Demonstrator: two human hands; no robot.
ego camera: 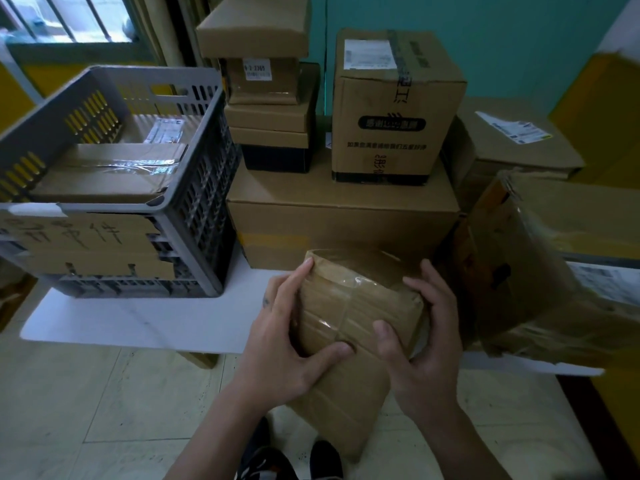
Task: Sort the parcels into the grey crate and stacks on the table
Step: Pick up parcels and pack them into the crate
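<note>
I hold a brown taped parcel (349, 306) in front of me, over the white table's (138, 323) front edge. My left hand (287, 341) grips its left side, thumb on top. My right hand (422, 344) grips its right side, fingers curled around the far edge. The grey crate (194, 188) stands at the left of the table with a taped cardboard parcel (104, 171) inside. A large flat box (343, 216) behind the held parcel carries a stack of small boxes (270, 109) and a printed carton (394, 109).
A crumpled brown parcel (554, 265) lies at the right of the table, with a labelled box (512, 140) behind it. A cardboard sign with handwriting (79, 244) hangs on the crate's front. Tiled floor and my shoes (287, 462) are below.
</note>
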